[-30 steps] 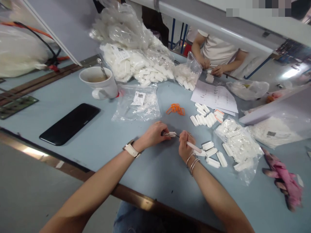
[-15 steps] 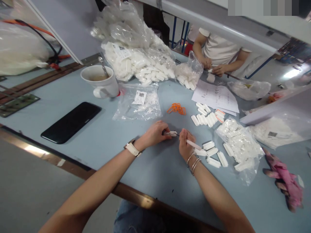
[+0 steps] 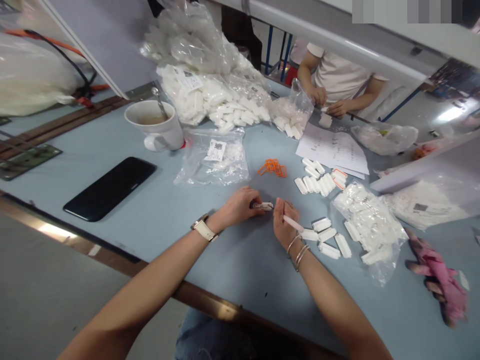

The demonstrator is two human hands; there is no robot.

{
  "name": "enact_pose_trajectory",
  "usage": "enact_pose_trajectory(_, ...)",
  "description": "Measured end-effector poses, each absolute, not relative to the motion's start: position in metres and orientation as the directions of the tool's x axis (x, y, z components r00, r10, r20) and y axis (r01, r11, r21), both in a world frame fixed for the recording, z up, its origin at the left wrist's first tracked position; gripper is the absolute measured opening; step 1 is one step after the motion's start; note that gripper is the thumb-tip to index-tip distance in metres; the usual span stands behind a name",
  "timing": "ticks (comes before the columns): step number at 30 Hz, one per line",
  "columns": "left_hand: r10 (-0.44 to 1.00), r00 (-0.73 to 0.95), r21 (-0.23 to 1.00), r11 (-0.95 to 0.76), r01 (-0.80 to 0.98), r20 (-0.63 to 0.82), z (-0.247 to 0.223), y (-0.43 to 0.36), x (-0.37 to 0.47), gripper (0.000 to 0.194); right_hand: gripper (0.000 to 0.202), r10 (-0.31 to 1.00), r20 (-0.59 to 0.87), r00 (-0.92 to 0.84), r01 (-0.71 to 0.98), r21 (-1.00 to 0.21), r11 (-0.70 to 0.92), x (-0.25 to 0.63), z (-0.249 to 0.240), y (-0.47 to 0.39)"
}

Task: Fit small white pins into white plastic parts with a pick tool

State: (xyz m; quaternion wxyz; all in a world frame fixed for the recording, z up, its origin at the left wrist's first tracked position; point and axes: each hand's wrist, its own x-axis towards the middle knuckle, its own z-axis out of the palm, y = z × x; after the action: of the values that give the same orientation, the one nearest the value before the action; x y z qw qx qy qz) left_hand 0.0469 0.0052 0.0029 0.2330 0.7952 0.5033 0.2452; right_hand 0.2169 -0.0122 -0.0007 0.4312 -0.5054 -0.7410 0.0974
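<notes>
My left hand pinches a small white plastic piece with a row of dark marks along it, low over the blue-grey table. Closed round a pale pink pen-like tool is my right hand; the tool's thin dark tip meets or nearly meets the piece's right end. Beside my right wrist lie several loose white plastic pieces. Farther back sit another group of white pieces, a few with orange edging, and a small heap of orange frames.
A white mug with a spoon and a black phone lie left. Plastic bags of white parts are piled behind; another bag and pink gloves lie right. Opposite, a co-worker's hands handle something small near papers.
My right hand has shifted slightly left with the tool, bringing its tip closer to the white piece. My left hand holds still.
</notes>
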Motion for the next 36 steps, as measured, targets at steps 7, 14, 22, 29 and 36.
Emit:
enact_pose_trajectory(7,0.915,0.374,0.629,-0.382,0.678,0.152,0.0031,0.0053,0.0466,0.024,0.047,0.872,0.488,-0.03,0.574,-0.706,0.414,0.2224,-0.0096,-0.019)
enact_pose_trajectory(14,0.918,0.369,0.637,-0.373,0.675,0.146,0.0017,0.0061,0.0466,0.025,0.046,0.868,0.487,-0.1,0.566,-0.689,0.452,0.2224,-0.0057,-0.0179)
enact_pose_trajectory(22,0.917,0.372,0.634,-0.373,0.677,0.143,0.0046,0.004,0.0472,0.022,0.046,0.876,0.478,-0.068,0.574,-0.699,0.426,0.222,-0.0088,-0.0169)
enact_pose_trajectory(29,0.917,0.374,0.625,-0.373,0.686,0.137,0.0044,0.0046,0.0481,0.023,0.051,0.891,0.452,-0.033,0.596,-0.707,0.381,0.2186,-0.0065,-0.0146)
enact_pose_trajectory(36,0.906,0.385,0.601,-0.407,0.688,0.174,-0.0005,0.0044,0.047,0.02,0.053,0.88,0.472,-0.054,0.66,-0.644,0.386,0.2139,0.0002,-0.0128)
